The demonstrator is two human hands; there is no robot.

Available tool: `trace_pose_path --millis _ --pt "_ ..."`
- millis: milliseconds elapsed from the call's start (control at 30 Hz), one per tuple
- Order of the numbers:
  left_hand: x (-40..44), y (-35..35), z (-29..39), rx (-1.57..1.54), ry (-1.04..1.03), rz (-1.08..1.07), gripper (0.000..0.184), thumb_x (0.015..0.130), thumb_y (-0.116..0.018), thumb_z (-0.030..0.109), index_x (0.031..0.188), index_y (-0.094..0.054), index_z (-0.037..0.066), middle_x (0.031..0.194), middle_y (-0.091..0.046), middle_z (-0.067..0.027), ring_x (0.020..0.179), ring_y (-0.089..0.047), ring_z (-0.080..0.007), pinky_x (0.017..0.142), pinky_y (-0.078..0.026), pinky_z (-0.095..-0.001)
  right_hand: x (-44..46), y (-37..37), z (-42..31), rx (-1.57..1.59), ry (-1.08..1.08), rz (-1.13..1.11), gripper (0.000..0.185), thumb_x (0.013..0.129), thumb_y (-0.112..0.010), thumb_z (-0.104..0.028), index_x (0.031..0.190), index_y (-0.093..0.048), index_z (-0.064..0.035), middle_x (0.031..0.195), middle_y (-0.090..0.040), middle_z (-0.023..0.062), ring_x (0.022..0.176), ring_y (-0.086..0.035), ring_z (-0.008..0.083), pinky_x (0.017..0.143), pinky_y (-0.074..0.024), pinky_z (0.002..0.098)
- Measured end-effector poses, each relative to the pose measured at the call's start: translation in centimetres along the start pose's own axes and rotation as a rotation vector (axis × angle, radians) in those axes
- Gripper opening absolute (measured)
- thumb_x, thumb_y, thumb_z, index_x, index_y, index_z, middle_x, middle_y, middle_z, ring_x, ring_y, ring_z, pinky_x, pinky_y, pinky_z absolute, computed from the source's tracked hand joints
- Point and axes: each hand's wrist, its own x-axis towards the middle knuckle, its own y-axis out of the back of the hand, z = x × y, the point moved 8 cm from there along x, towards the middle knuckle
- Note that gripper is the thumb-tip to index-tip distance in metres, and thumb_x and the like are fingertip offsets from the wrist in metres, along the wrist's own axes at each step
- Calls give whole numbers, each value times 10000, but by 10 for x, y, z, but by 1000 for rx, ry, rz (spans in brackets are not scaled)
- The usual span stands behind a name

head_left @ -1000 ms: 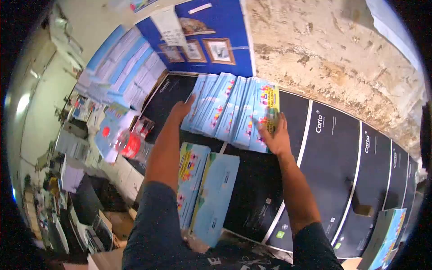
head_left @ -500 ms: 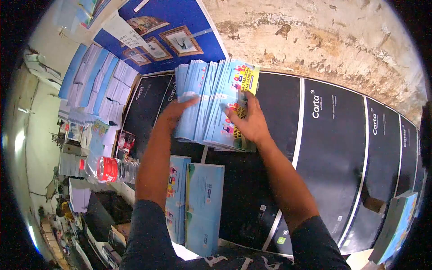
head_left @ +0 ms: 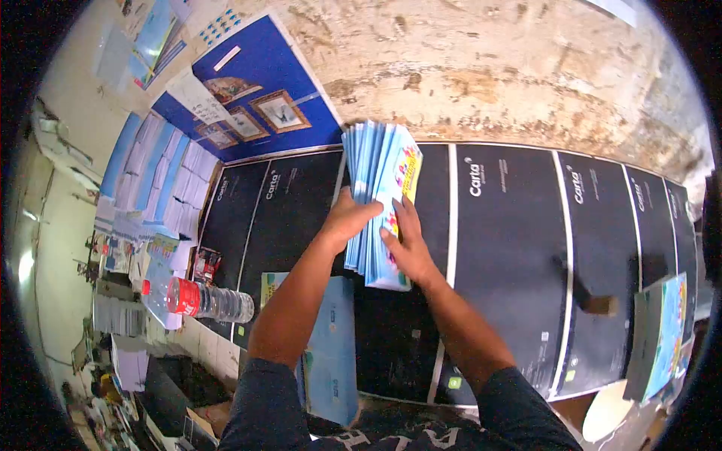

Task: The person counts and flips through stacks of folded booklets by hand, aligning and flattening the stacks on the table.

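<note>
A thick bundle of light-blue booklets (head_left: 389, 161) with colourful figures and yellow bands on the covers stands between my hands on the black tabletop (head_left: 504, 248). The booklets are pressed close together, their edges facing up. My left hand (head_left: 350, 219) grips the bundle's left side, its thumb across the top edges. On the other side, my right hand (head_left: 411, 246) is closed against the outermost cover. More blue booklets (head_left: 332, 353) lie flat near my body, partly behind my left forearm.
A clear plastic bottle (head_left: 235, 303) with a red label lies or leans at the left. Tall paper stacks (head_left: 154, 169) rise beside a blue board (head_left: 289, 71). Another booklet stack (head_left: 662, 338) sits at the right edge, near a small brown block (head_left: 602, 305). A peeling wall borders the back.
The fanned-out booklets have been squeezed into a narrower, more upright bundle. My hands have come closer together around it. The camera view has shifted.
</note>
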Motion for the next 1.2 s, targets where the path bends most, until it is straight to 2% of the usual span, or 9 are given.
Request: trace_pose_path --millis 133,300,467,567,833,967,1033,1100,1200 --pt "-47 -56 25 366 -91 -153 668 733 -800 205 1290 -509 -23 1103 -673 -153 990 -650 -238 884 -525 -364 -83 33 -29 -183 -33 163 865 918 -691 -403 1534 -244 8 1574 -70 383 1481 -101 521 1207 -138 557" --pt "-167 -160 69 789 -258 -709 911 667 -833 275 1412 -390 -5 1139 -668 -278 1055 -669 -416 918 -534 -449 -226 87 -88 -410 -151 453 947 749 -880 -344 1420 -309 2 1443 -275 322 1340 -300 479 1124 -270 568" --pt "-249 -231 77 1062 -637 -990 1128 555 -869 291 1499 -316 18 1325 -553 -246 1143 -615 -408 966 -520 -454 -298 107 -108 -207 -241 274 935 798 -824 -236 1469 -233 39 1396 -355 286 1323 -368 428 1127 -263 514" --pt "-253 -224 86 1302 -735 -751 1297 487 -914 462 1541 -282 46 1340 -514 -227 1212 -537 -435 1048 -440 -503 -305 120 -112 -437 -336 192 685 847 -777 -255 1366 -422 16 1283 -502 287 1191 -499 462 1012 -416 490" --pt "-251 -217 75 1284 -799 -417 1291 543 -888 525 1558 -254 40 1438 -437 -259 1308 -464 -417 1124 -358 -516 -284 151 -114 -380 -365 57 631 850 -760 -257 1318 -437 16 1240 -532 299 1160 -529 495 932 -468 511" --pt "-240 -212 57 1207 -577 -418 1339 537 -897 551 1548 -217 -5 1510 -360 -286 1404 -374 -417 1152 -328 -504 -273 167 -168 -497 -582 -372 552 863 -734 -254 1297 -483 -22 1105 -641 245 1052 -601 475 904 -498 497" --pt "-250 -209 58 1066 -687 -383 1318 545 -893 536 1549 -224 7 1517 -339 -289 1413 -353 -421 1166 -305 -507 -252 185 -218 -645 -336 -407 485 874 -709 -315 1237 -549 -37 1038 -668 218 1001 -652 432 849 -524 498" --pt "-253 -207 54 1012 -727 -369 1313 536 -893 567 1549 -250 33 1539 -301 -290 1423 -329 -441 1174 -272 -549 -218 214 -251 -833 -55 -81 505 891 -694 -348 1292 -574 -64 1246 -635 195 1173 -615 378 933 -494 501" --pt "-256 -213 56 1095 -698 -413 1284 537 -883 596 1549 -286 78 1573 -255 -284 1464 -255 -451 1174 -206 -624 -170 220 -219 -1183 177 2 656 941 -585 -487 1440 -483 -73 1478 -498 157 1381 -461 326 1108 -356 545"
